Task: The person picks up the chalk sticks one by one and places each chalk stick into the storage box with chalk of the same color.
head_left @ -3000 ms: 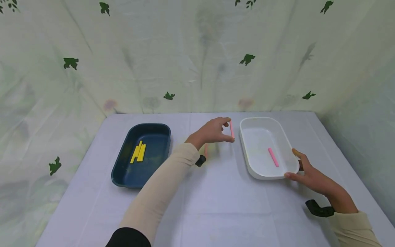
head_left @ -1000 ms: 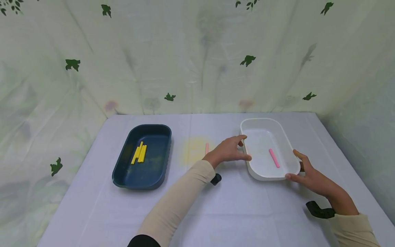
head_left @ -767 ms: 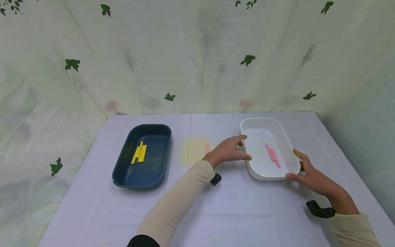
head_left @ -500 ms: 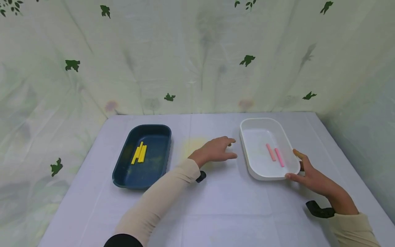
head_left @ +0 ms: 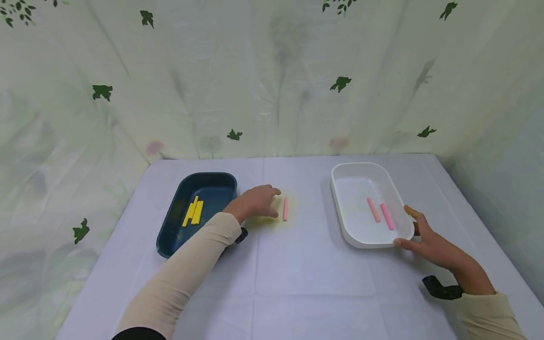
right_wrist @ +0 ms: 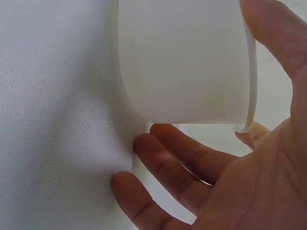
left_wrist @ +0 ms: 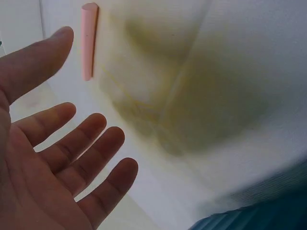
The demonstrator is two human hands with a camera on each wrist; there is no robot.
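My left hand [head_left: 255,203] hovers over the cloth with fingers spread and holds nothing. Just right of its fingertips lies a pink chalk stick [head_left: 285,209], which the left wrist view shows beyond the thumb [left_wrist: 53,50]. My right hand [head_left: 433,243] grips the near right corner of a white tray [head_left: 361,243], thumb and index finger at its rim; in the right wrist view its other fingers [right_wrist: 168,165] are beside and below the wall. Inside that tray lie a paler pink chalk stick [head_left: 373,209] and a brighter pink one [head_left: 387,216].
A dark blue tray [head_left: 170,236] on the left holds several yellow chalk sticks [head_left: 197,212]; my left forearm passes over its near right corner. Yellow dust marks the white cloth [head_left: 297,274] around the loose chalk. A patterned curtain [head_left: 272,94] hangs behind the table.
My left hand carried a pink chalk stick to the white tray and let it drop in, nudging the other one. Then it moved left, back beside the loose chalk. My right hand stayed put.
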